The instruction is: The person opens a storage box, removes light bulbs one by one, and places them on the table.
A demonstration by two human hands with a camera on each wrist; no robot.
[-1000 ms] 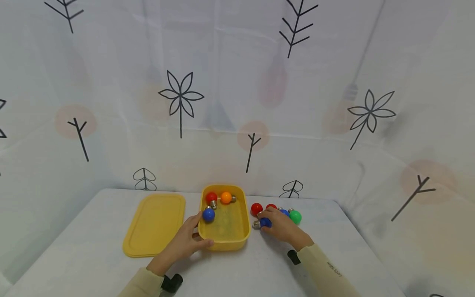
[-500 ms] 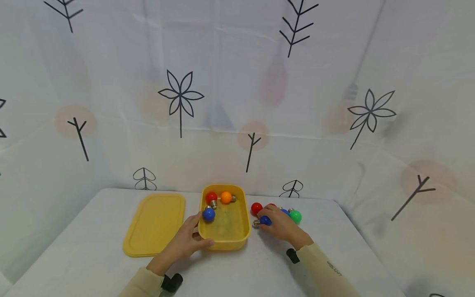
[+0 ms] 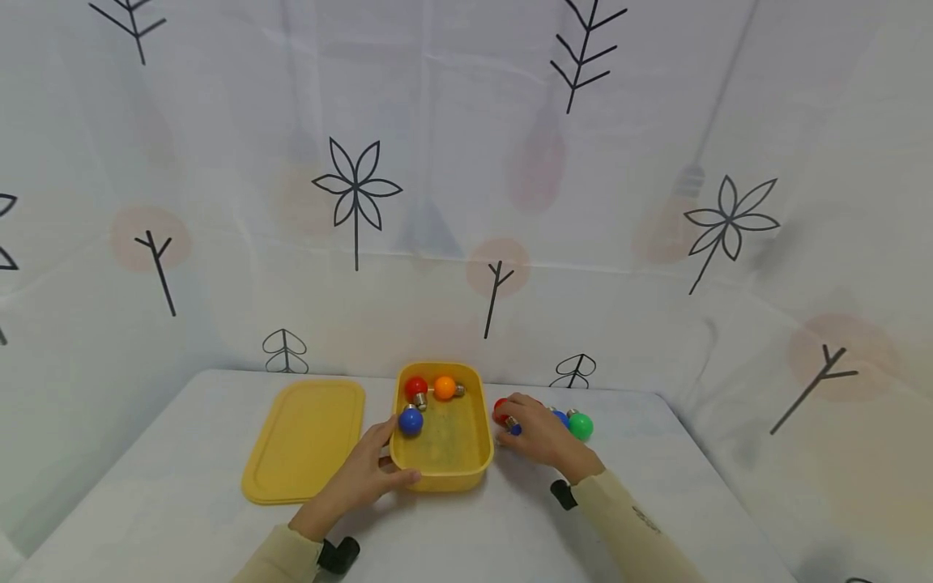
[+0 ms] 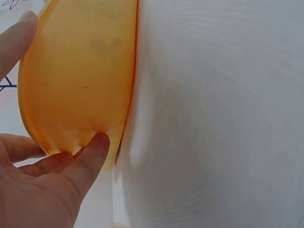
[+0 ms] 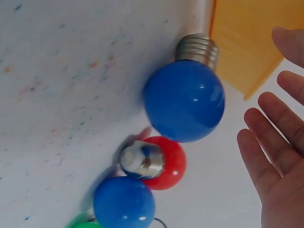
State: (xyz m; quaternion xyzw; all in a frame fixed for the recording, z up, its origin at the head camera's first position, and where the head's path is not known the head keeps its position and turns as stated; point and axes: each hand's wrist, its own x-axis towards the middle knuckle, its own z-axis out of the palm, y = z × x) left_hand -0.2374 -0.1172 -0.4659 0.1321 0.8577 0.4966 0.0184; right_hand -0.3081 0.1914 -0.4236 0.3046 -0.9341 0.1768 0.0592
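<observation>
Blue light bulb (image 5: 184,100) on the white surface (image 3: 466,542), just right of the yellow box (image 3: 448,479), under the person's right hand (image 3: 535,429). From the wrist, that hand looks open, fingers extended and holding nothing; whether it touches a bulb I can't tell. The left hand (image 3: 360,470) spreads thumb and fingers against the box's near left corner.
</observation>
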